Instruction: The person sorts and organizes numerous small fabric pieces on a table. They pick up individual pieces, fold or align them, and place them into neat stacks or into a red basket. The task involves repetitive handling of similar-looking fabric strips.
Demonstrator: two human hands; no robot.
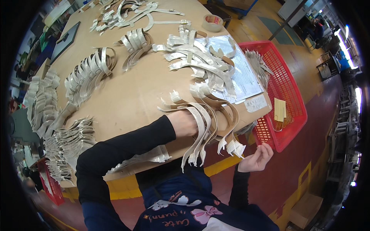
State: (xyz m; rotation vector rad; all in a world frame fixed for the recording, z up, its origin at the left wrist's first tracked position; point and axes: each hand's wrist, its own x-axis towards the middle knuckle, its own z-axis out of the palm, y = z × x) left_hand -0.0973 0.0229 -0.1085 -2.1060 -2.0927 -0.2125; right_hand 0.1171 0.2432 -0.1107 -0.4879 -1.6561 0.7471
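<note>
Several silvery-white straps with tan backs, like shoe straps, arch over my left hand at the near right table edge. Their ends hang past the edge. My left fingers are hidden under these straps, so their grip does not show. My right hand is off the table, between the edge and the red basket, with thumb and fingers pinched together. What they hold, if anything, is too small to make out. Close to its left is a white strap end. A tangled pile of similar straps lies farther back.
Curled strap bundles and stacked straps line the table's left side. At the right stands a red plastic basket with more straps and a yellow card. A tape roll and printed sheets lie on the brown table.
</note>
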